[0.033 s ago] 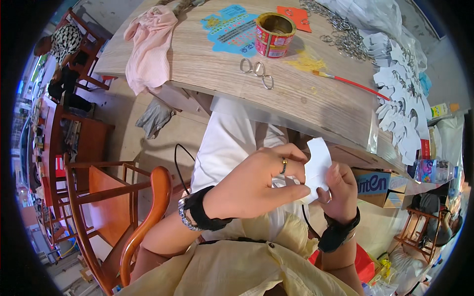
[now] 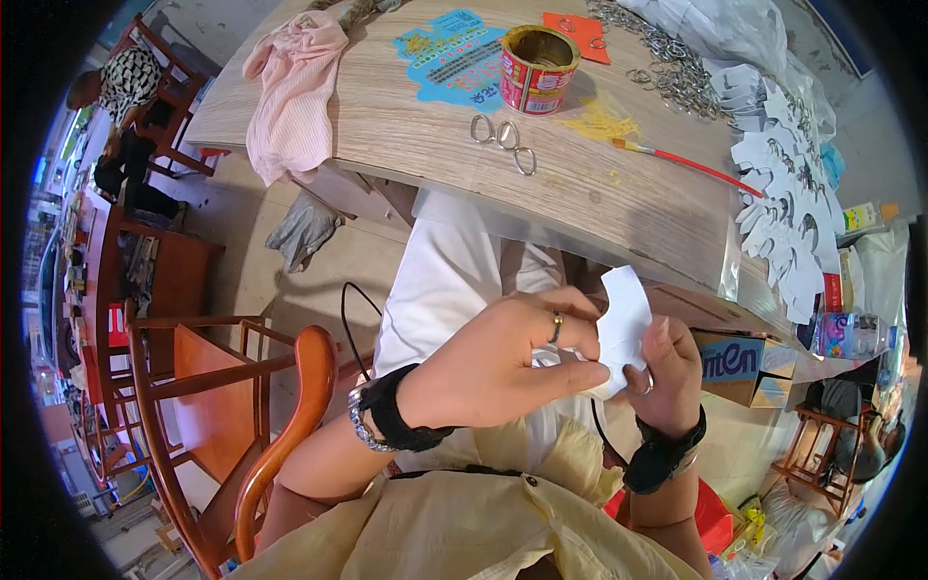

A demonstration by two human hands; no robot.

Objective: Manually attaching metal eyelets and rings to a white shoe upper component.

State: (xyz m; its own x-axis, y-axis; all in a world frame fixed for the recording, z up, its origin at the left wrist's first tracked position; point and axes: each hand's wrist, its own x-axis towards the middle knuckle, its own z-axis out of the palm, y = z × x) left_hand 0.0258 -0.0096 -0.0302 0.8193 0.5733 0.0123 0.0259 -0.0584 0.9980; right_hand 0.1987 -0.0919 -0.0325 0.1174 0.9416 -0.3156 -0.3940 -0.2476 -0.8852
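Over my lap, in front of the table edge, a flat white cut-out piece [image 2: 626,314] is pinched between both hands. My left hand [image 2: 512,353] has its thumb and fingers closed on the piece's left side. From the right, my right hand [image 2: 673,372] grips the opposite edge, with its thumb on the face. At the piece's lower end a metal ring [image 2: 644,387] shows beside my right fingers. How the ring joins the piece is hidden. Several similar white pieces with rings [image 2: 785,208] lie overlapped along the table's right side.
On the wooden table [image 2: 425,145] stand an open tin [image 2: 537,85], three metal rings [image 2: 506,135] and a red-handled brush [image 2: 691,162]. A heap of rings [image 2: 681,82] lies farther back. A pink cloth [image 2: 295,92] drapes the left edge; a wooden chair [image 2: 217,396] is left.
The white piece and the ring at its lower end have shifted slightly to the right with my right hand. Both hands keep their hold.
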